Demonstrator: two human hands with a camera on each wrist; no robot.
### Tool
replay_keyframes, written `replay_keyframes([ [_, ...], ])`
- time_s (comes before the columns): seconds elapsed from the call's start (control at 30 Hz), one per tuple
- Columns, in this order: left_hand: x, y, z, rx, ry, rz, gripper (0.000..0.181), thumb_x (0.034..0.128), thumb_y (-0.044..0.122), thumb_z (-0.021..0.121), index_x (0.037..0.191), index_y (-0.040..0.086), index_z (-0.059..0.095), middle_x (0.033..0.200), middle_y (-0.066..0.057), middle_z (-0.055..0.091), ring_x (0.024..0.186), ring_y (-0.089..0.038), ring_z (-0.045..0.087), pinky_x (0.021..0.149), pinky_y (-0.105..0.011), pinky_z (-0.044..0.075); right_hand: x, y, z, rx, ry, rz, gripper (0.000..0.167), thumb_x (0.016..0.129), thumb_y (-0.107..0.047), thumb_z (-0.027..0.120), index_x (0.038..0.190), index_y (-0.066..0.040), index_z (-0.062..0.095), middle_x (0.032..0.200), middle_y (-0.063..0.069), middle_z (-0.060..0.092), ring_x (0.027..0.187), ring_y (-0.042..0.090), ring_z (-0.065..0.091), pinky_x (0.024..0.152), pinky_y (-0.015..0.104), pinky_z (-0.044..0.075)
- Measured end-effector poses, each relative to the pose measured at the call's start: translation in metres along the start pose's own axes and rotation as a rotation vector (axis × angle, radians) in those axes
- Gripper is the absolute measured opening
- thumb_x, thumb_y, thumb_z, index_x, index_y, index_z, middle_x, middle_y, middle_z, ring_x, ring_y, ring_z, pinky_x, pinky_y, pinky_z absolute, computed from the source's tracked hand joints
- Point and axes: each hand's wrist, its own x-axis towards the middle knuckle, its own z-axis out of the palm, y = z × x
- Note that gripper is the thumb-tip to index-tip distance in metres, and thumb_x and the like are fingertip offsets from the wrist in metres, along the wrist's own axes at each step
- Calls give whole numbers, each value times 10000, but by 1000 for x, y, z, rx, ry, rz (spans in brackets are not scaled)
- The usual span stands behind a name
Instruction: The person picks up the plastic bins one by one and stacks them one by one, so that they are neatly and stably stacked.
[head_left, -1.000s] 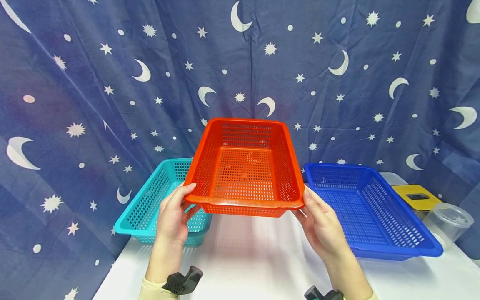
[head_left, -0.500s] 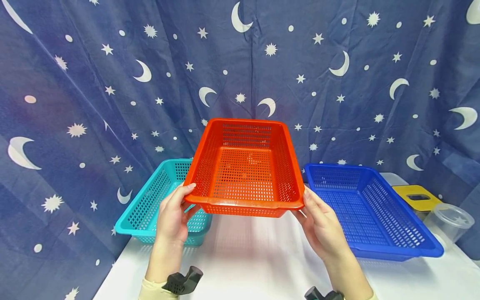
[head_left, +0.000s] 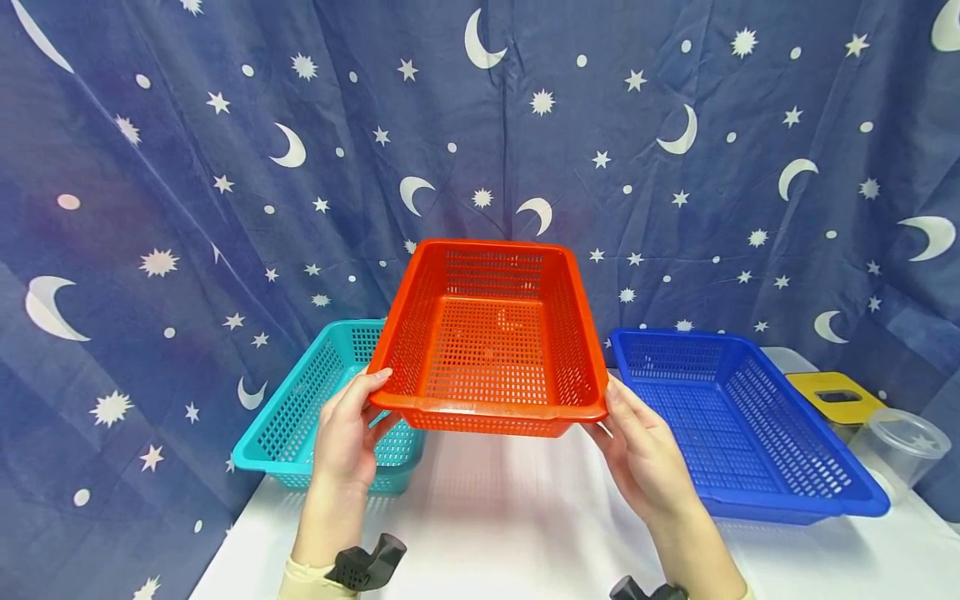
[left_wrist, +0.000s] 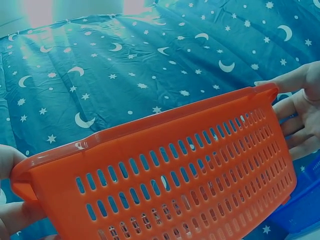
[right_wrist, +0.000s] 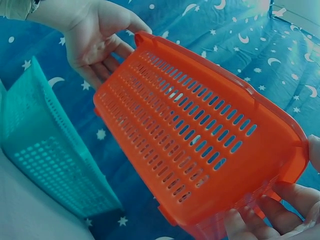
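Against a navy cloth curtain (head_left: 510, 133) of white moons and stars, I see a red rectangular perforated-plastic basket (head_left: 487, 408) above the white-topped table (head_left: 495, 517), at one o'clock from the left hand (head_left: 347, 429) and eleven from the right hand (head_left: 639, 446), both equally near, each gripping a near corner.

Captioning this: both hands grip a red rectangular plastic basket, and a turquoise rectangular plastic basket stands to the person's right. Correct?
No: the head view shows the turquoise basket standing to the person's left. The left hand and right hand do grip the red basket.
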Motion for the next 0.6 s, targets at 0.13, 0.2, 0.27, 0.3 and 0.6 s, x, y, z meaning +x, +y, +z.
replay_keyframes([
  [0.13, 0, 0, 0, 2, -6, 4, 387, 993, 246, 636, 1310, 27, 670, 1134, -117, 714, 1055, -293, 648, 896, -391, 512, 0, 0, -1, -2, 5, 3, 497, 1122, -182, 413, 1552, 59, 349, 1547, 225, 421, 1382, 326, 461, 1085, 377, 439],
  [0.2, 0, 0, 0, 2, -5, 5, 377, 990, 243, 638, 1299, 31, 678, 1129, -116, 718, 1058, -292, 650, 895, -393, 511, 0, 1, -1, 3, 1, 0, 496, 1122, -178, 412, 1552, 60, 348, 1550, 213, 427, 1386, 323, 461, 1086, 377, 439],
  [0.27, 0, 0, 0, 1, -3, 5, 371, 987, 237, 641, 1293, 30, 681, 1120, -115, 719, 1053, -292, 651, 895, -394, 509, 0, 1, -2, 15, -10, -11, 492, 1123, -166, 407, 1551, 69, 343, 1550, 205, 436, 1390, 320, 464, 1090, 379, 435],
  [0.3, 0, 0, 0, 1, -3, 4, 372, 986, 235, 642, 1294, 29, 678, 1119, -115, 717, 1054, -292, 650, 895, -395, 509, 0, 2, -2, 22, -17, -15, 491, 1124, -162, 403, 1550, 73, 341, 1549, 197, 443, 1391, 315, 467, 1091, 379, 433],
  [0.6, 1, 0, -1, -15, -1, 9, 332, 982, 229, 645, 1243, 33, 705, 1108, -109, 719, 1083, -306, 646, 915, -402, 510, 1, 3, -3, 36, -34, -27, 475, 1123, -151, 401, 1547, 60, 364, 1536, 174, 475, 1385, 292, 484, 1094, 380, 430],
])
